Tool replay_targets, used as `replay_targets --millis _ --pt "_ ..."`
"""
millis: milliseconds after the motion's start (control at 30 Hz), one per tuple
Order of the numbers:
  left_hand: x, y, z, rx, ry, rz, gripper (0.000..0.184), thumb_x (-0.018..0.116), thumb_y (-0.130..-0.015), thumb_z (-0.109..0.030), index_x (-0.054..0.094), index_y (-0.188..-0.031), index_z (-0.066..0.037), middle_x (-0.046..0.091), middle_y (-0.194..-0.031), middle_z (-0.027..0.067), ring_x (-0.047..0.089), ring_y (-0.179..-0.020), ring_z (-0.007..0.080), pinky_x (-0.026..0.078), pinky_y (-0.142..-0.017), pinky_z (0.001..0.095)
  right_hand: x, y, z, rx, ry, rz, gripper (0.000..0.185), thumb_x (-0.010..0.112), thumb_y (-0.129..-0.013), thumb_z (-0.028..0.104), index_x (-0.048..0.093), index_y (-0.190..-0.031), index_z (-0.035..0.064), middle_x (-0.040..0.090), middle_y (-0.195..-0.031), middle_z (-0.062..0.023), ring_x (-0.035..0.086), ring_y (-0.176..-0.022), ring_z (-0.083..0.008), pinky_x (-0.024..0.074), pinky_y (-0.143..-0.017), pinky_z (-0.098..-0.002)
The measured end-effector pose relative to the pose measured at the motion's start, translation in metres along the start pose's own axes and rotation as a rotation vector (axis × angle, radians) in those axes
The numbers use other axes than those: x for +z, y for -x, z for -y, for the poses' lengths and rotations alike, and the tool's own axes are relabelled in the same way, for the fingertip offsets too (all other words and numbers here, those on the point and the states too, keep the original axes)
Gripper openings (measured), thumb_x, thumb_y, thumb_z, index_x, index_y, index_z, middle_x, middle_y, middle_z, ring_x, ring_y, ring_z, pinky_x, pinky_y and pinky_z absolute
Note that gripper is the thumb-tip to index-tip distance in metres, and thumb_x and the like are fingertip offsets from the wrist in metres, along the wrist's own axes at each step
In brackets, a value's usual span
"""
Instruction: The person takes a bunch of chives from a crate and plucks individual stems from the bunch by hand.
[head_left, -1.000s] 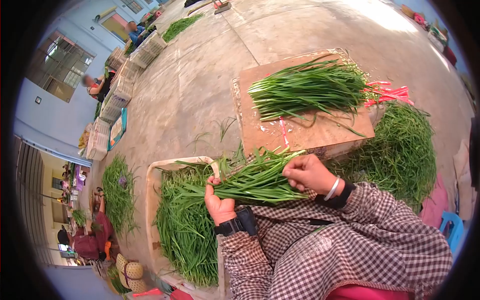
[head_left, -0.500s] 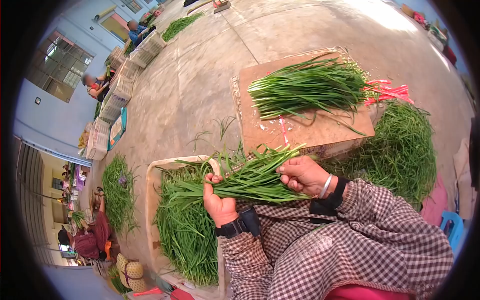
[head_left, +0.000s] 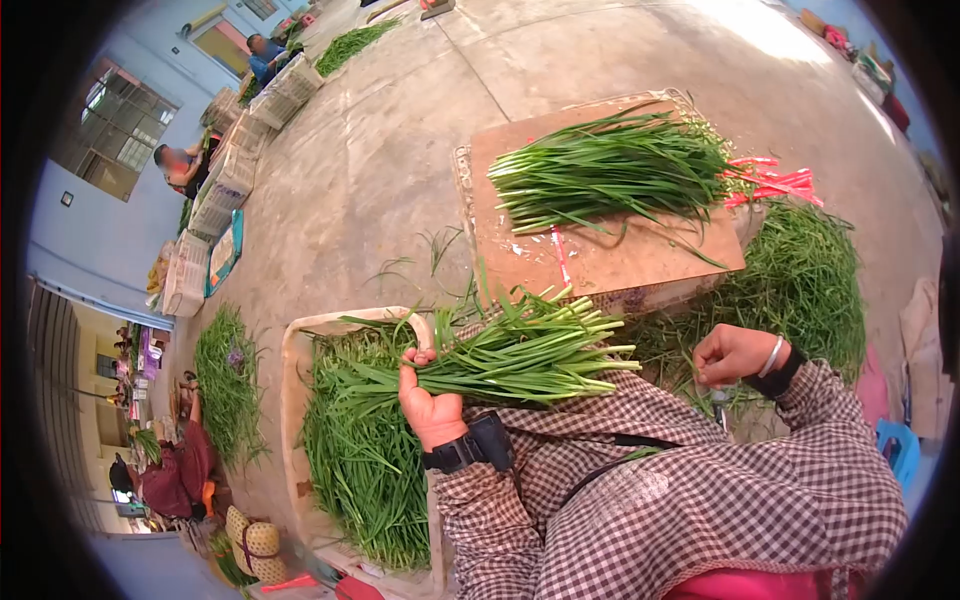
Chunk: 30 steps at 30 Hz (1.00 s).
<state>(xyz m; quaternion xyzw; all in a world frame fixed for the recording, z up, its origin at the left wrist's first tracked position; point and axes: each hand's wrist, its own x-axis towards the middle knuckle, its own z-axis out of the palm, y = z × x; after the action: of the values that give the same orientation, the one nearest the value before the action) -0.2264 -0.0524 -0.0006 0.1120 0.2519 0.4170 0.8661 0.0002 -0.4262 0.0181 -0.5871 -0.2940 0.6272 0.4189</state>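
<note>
My left hand [head_left: 428, 398] is wrapped round a bunch of long green stalks [head_left: 530, 352], whose pale ends point right, above my checked sleeve and lap. To the right of those ends, my right hand [head_left: 732, 355] is closed over a heap of loose greens; whatever its fingers pinch is too small to make out. A larger bundle of green stalks [head_left: 610, 170] lies on a brown board [head_left: 640, 262]. Below and left of my left hand, a white crate [head_left: 296, 400] holds many more green stalks [head_left: 365, 470].
Pink-red ties [head_left: 775, 184] lie at the board's right edge. Loose greens [head_left: 810, 280] are heaped on the right, near a blue stool [head_left: 900, 450]. More greens [head_left: 228, 380] lie on the floor at left. Other people sit by white crates [head_left: 285, 95] and at lower left.
My right hand has moved right, off the stalk ends, which now show fully. My left hand has kept its hold on the bunch. The whole view has shifted slightly.
</note>
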Motion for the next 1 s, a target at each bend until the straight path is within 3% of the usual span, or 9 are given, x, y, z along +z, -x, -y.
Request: replay_targets --millis 67,100,133,200,267,467,767,833,1000 --pt "0.009 0.005 0.002 -0.011 0.000 0.001 0.010 0.049 -0.092 -0.014 0.053 -0.086 -0.007 0.051 -0.073 0.0017 0.050 -0.074 0.0173 0.045 -0.081 0.0415 -0.001 -0.005 -0.018 -0.107 1.175 -0.308 0.012 0.064 -0.076 0.014 0.063 -0.074 0.0022 0.062 -0.062 -0.0106 0.059 -0.055 -0.0221 0.0469 -0.051 -0.0319" --pt "0.012 0.007 0.003 -0.016 0.006 -0.002 0.009 0.049 -0.092 -0.014 0.053 -0.087 -0.007 0.051 -0.072 0.0017 0.051 -0.075 0.0173 0.045 -0.081 0.0410 0.014 -0.009 0.006 0.237 1.358 -0.341 0.016 0.064 -0.073 0.017 0.066 -0.080 0.0029 0.063 -0.070 -0.0156 0.061 -0.064 -0.0315 0.0499 -0.059 -0.0378" --pt "0.014 0.008 0.003 -0.018 0.003 0.000 0.009 0.049 -0.092 -0.014 0.053 -0.087 -0.007 0.051 -0.072 0.0017 0.051 -0.075 0.0173 0.045 -0.081 0.0410 0.024 -0.016 0.019 0.237 1.355 -0.344 0.016 0.064 -0.073 0.017 0.066 -0.080 0.0029 0.063 -0.070 -0.0156 0.061 -0.064 -0.0315 0.0499 -0.059 -0.0378" --pt "0.014 0.011 0.005 0.051 -0.058 -0.019 0.010 0.049 -0.092 -0.015 0.052 -0.087 -0.007 0.051 -0.072 0.0013 0.051 -0.074 0.0177 0.044 -0.083 0.0428 0.040 -0.030 0.039 -0.356 0.554 -0.427 0.021 0.064 -0.075 0.023 0.066 -0.081 0.0026 0.064 -0.072 -0.0145 0.061 -0.064 -0.0313 0.0496 -0.060 -0.0378" --pt "0.017 0.014 0.005 0.041 -0.055 0.009 0.010 0.049 -0.092 -0.015 0.052 -0.087 -0.007 0.051 -0.072 0.0012 0.051 -0.074 0.0177 0.043 -0.084 0.0424 0.060 -0.057 0.054 -0.484 0.511 -0.472 0.023 0.063 -0.077 0.025 0.064 -0.078 0.0022 0.063 -0.070 -0.0155 0.061 -0.064 -0.0325 0.0487 -0.060 -0.0397" --pt "0.025 0.025 0.008 0.062 -0.074 0.059 0.012 0.048 -0.093 -0.016 0.051 -0.087 -0.006 0.051 -0.072 0.0016 0.051 -0.075 0.0178 0.043 -0.084 0.0399 0.075 -0.117 0.048 -0.536 0.673 -0.521 0.018 0.062 -0.077 0.018 0.062 -0.079 0.0007 0.061 -0.069 -0.0169 0.060 -0.064 -0.0335 0.0477 -0.060 -0.0406" --pt "0.010 0.013 0.008 0.041 -0.011 -0.007 0.013 0.049 -0.093 -0.016 0.051 -0.087 -0.004 0.050 -0.072 0.0020 0.051 -0.074 0.0180 0.045 -0.080 0.0362 0.081 -0.111 0.043 -0.645 0.439 -0.662 0.012 0.060 -0.077 0.012 0.057 -0.076 0.0010 0.057 -0.067 -0.0136 0.056 -0.058 -0.0305 0.0454 -0.055 -0.0367" --pt "0.009 0.012 0.007 0.042 -0.013 -0.017 0.012 0.049 -0.093 -0.014 0.051 -0.087 -0.004 0.050 -0.071 0.0019 0.050 -0.074 0.0176 0.045 -0.079 0.0351 0.076 -0.107 0.033 -0.711 0.648 -0.763 0.009 0.060 -0.077 0.011 0.055 -0.074 0.0037 0.055 -0.065 -0.0111 0.057 -0.057 -0.0295 0.0451 -0.053 -0.0364" --pt "-0.001 0.004 0.004 -0.008 0.047 0.001 0.010 0.048 -0.092 -0.011 0.051 -0.085 -0.004 0.050 -0.071 0.0016 0.049 -0.073 0.0165 0.045 -0.078 0.0337 0.031 -0.058 -0.003 -0.491 0.821 -0.592 0.007 0.057 -0.077 0.012 0.054 -0.075 0.0063 0.056 -0.064 -0.0109 0.058 -0.059 -0.0301 0.0467 -0.054 -0.0387"
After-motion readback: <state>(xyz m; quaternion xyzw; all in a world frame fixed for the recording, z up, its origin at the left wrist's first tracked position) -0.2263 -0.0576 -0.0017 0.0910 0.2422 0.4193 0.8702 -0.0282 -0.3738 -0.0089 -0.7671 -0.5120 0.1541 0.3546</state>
